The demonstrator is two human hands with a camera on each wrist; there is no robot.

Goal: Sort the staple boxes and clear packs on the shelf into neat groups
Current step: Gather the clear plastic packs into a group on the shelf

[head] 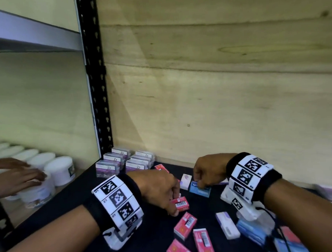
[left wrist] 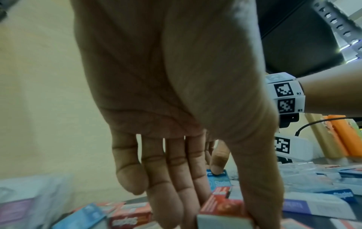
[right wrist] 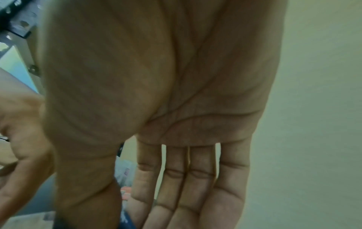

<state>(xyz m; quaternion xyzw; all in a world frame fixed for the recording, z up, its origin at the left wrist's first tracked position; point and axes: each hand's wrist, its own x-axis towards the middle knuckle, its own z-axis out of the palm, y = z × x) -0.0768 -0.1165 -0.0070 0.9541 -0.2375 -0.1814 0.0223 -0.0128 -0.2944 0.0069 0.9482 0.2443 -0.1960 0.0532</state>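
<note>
My left hand (head: 169, 201) pinches a red staple box (head: 181, 203) between thumb and fingers just above the black shelf (head: 69, 202); the same red staple box (left wrist: 221, 207) shows under my thumb in the left wrist view. To its right, my right hand (head: 201, 181) curls over a blue staple box (head: 200, 190) and grips its end; the thumb sits on the blue staple box (left wrist: 218, 178). Clear packs (head: 125, 162) stand in two neat rows at the back left. Several red boxes (head: 184, 226) lie loose in front.
Another person's hands (head: 17, 178) rest on white tubs (head: 60, 170) on the shelf to the left, beyond the black upright (head: 96, 81). A white box (head: 185, 180), a white-purple box (head: 227, 226) and blue boxes (head: 251, 231) lie scattered at the right. A plywood wall closes the back.
</note>
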